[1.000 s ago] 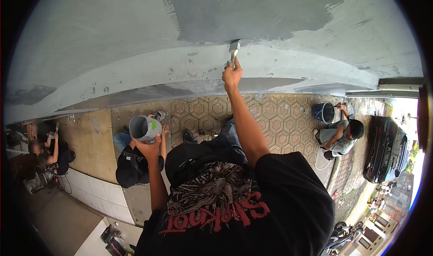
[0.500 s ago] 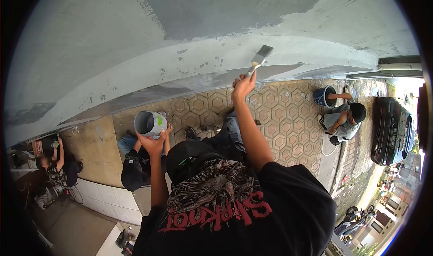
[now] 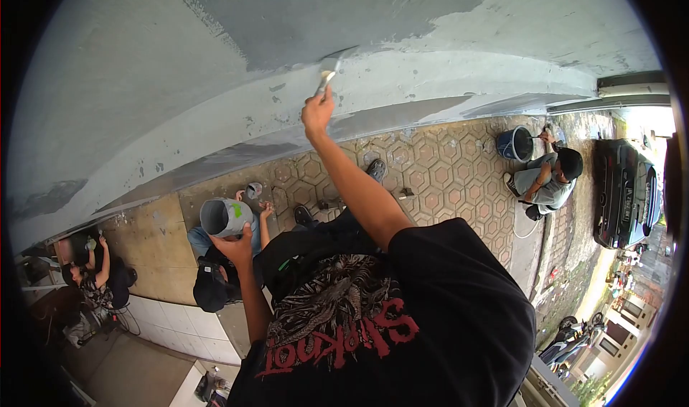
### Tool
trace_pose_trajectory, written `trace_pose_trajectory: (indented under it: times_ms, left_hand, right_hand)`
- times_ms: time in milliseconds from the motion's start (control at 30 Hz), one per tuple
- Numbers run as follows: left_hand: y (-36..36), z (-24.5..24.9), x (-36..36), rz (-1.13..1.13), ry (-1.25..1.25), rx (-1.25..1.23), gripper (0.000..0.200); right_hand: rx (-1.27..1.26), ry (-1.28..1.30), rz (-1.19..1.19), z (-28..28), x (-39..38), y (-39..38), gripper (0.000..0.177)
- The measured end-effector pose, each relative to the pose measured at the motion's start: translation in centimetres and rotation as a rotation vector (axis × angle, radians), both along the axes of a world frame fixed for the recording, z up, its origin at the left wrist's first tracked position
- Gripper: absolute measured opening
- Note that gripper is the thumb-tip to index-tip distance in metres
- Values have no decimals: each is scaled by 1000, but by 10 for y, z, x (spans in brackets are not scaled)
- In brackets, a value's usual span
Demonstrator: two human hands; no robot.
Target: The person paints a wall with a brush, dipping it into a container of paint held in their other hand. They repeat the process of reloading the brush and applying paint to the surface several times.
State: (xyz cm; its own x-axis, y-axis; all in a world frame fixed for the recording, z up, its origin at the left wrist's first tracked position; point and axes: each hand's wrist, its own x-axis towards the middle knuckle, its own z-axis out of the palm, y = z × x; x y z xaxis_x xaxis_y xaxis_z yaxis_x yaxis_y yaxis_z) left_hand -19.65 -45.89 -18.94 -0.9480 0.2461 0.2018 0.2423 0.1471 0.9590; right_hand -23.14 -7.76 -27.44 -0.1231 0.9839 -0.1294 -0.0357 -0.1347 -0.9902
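My right hand [image 3: 318,113] is closed round the handle of a paintbrush [image 3: 327,75]. The brush's bristles meet the wall [image 3: 402,69] at the lower edge of a dark grey painted patch [image 3: 316,19]. Lower on the left, my left hand [image 3: 235,246] grips a grey paint can [image 3: 233,218] with a green mark on its side. The can is tilted so its mouth faces up and left; how much is inside cannot be made out.
Hexagonal paving [image 3: 438,163] runs below the wall. A person in a cap [image 3: 212,281] crouches just beyond my left arm. To the right, another person [image 3: 549,177] sits by a dark bucket [image 3: 515,144]. A third person [image 3: 97,278] works far left. A dark car [image 3: 619,195] is parked at right.
My right hand has moved left with the paintbrush, bringing its bristles onto the wall. My left hand and the can have shifted slightly left and down in view.
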Motion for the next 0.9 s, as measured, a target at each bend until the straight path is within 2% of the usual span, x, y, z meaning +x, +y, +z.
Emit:
trace_pose_trajectory:
  times_ms: [33, 67, 133, 267, 333, 367, 433, 467, 533, 600, 667, 733, 800, 833, 900]
  left_hand:
    - [1, 1, 0, -4, 0, -3, 93]
    - [4, 4, 0, 0, -33, 16, 91]
    - [7, 5, -1, 5, -69, 34, 89]
    - [16, 14, -4, -41, -87, 43, 89]
    - [17, 14, -2, -43, -109, 69, 91]
    - [15, 12, -1, -30, -103, 74, 91]
    - [18, 9, -3, -63, -130, 108, 92]
    - [19, 7, -4, -57, -128, 119, 92]
    - [22, 4, -6, -71, -157, 107, 106]
    - [26, 1, -5, -44, -168, 93, 107]
    - [27, -2, -2, -14, -188, 67, 108]
    - [30, -5, -1, 15, -182, 44, 110]
    - [34, 1, -3, -5, -170, 24, 111]
    - [36, 3, -5, -35, -153, 6, 112]
    - [37, -2, -7, -28, -125, 20, 112]
  right_hand:
    - [-40, 27, 96, 12, 4, -18, 45]
    - [-40, 28, 91, 27, 14, -30, 45]
    - [-170, 80, 323, 50, 36, -52, 46]
    - [-95, 26, 387, 54, 79, -50, 46]
    - [-101, -235, 591, 56, 87, -37, 42]
    - [-94, -232, 604, 58, 87, -33, 42]
    - [186, -368, 681, 62, 85, -21, 39]
    - [199, -371, 686, 64, 85, -12, 39]
    - [164, -380, 500, 71, 87, 6, 40]
    - [189, -520, 439, 76, 100, 31, 42]
    - [177, -517, 310, 61, 120, 57, 42]
    - [411, -516, 66, 25, 142, 81, 39]
    - [298, -570, 28, 51, 170, 86, 41]
    - [299, -568, 29, 47, 181, 86, 41]
    - [305, -432, 27, 42, 196, 76, 47]
